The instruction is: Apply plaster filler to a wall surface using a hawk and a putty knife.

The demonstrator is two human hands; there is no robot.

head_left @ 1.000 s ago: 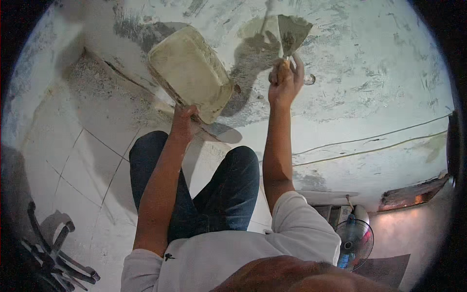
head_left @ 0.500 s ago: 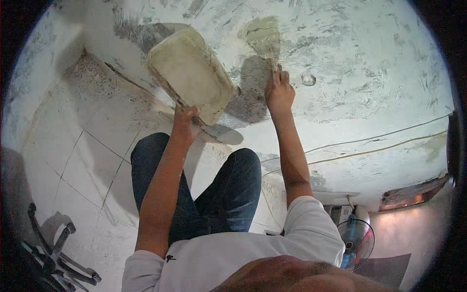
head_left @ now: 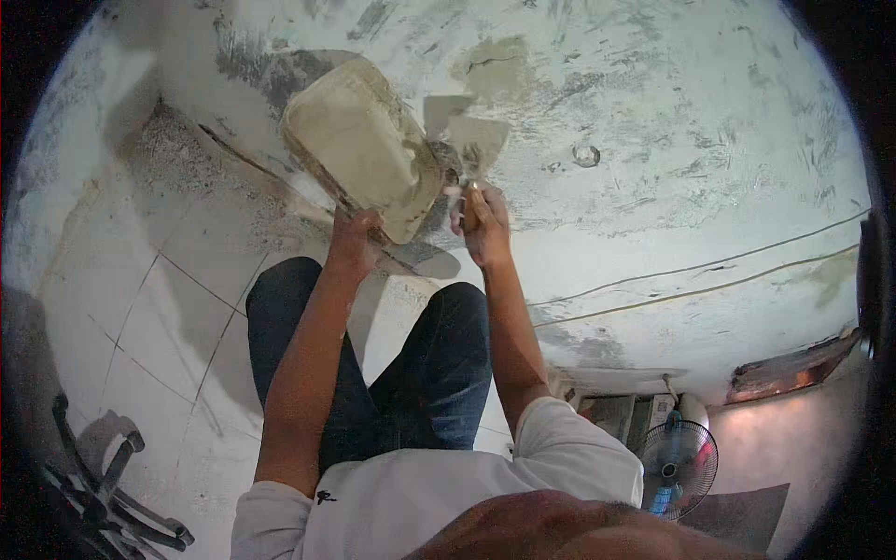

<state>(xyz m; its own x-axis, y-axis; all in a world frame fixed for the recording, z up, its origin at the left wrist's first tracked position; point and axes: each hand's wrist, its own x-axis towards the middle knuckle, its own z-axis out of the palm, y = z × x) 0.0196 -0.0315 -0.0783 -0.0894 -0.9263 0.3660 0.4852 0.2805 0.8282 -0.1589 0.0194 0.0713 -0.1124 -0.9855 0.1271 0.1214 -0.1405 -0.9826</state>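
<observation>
My left hand [head_left: 355, 238] grips the lower edge of a beige rectangular tray [head_left: 341, 131] with a layer of pale paste on it. Just right of the tray, my right hand [head_left: 483, 224] is closed on the wooden handle of a putty knife [head_left: 481, 140], whose wide blade points up, smeared with paste. Above them on the scuffed white wall [head_left: 653, 103] is a beige patch [head_left: 495, 61] with a thin crack line. A small round hole [head_left: 586, 155] sits to the right of the knife.
Tiled floor [head_left: 159, 345] with rubble along the wall's foot [head_left: 187, 154] lies left of my bent legs. A black wheeled chair base [head_left: 98, 499] is at lower left. Two cables [head_left: 709, 266] run along the wall at right, and a standing fan [head_left: 679, 471] is at lower right.
My right hand and the putty knife have moved down and left from the patch to beside the tray. The patch now shows uncovered. My left hand and tray have barely moved.
</observation>
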